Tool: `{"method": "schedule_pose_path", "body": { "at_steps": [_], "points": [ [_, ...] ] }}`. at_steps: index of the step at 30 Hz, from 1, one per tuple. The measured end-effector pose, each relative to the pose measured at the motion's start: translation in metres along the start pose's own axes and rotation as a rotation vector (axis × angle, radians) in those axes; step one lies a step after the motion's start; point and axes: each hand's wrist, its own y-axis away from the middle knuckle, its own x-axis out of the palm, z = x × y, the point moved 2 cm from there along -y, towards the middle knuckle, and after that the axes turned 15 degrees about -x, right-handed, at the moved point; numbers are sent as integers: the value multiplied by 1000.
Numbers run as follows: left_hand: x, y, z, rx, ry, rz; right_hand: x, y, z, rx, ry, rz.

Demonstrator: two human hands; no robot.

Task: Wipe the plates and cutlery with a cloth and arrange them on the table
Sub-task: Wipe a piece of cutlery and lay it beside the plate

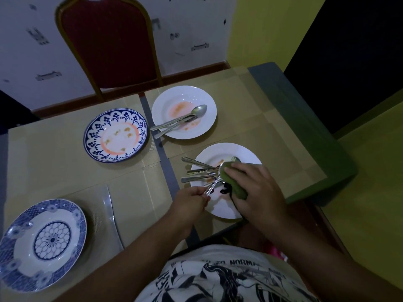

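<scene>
My left hand (192, 200) pinches the handle of a spoon (214, 180) held over the near white plate (224, 151). My right hand (257, 190) grips a green cloth (234, 185) wrapped around the spoon's bowl. Several more pieces of cutlery (197, 170) lie across that plate, handles pointing left. A second white plate (185, 99) with orange smears holds a spoon and other cutlery (181, 122). A blue-rimmed plate (115, 135) with orange residue sits at centre left. A blue patterned plate (42, 244) with no stains lies near left.
Beige placemats (54, 162) cover the grey table (305, 118). A red chair (109, 42) with a gold frame stands at the far side. A clear curved object (113, 216) lies beside the near-left plate. The table's right edge drops to a yellow floor (370, 192).
</scene>
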Motion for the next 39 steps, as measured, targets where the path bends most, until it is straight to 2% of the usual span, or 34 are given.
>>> {"method": "schedule_pose_path", "body": {
  "at_steps": [3,7,9,13,17,20,24,28,32,37,39],
  "points": [
    [-4,0,3,29,-25,2,-6,-3,-19,243,-69,-134],
    [-7,0,6,30,19,25,-9,-8,-25,245,-57,-96],
    [-6,1,4,30,63,67,-9,-10,-19,181,-75,-39],
    [-3,8,-5,57,65,239,12,-2,12,-124,-86,177],
    [-10,2,-4,-23,148,465,28,11,21,-213,-135,207],
    [-16,1,5,-66,195,543,33,9,14,-302,-111,252],
    [-12,3,1,-101,267,571,33,-10,-2,-136,-59,182],
    [-17,6,-3,-94,219,563,34,5,12,-253,-90,223],
    [-22,7,1,-86,185,599,33,-12,-13,-193,-27,198],
    [-31,10,1,-87,119,506,28,-36,-35,-17,19,122],
    [-32,12,2,-69,89,477,25,-33,-37,-27,9,135]
  ]
}}
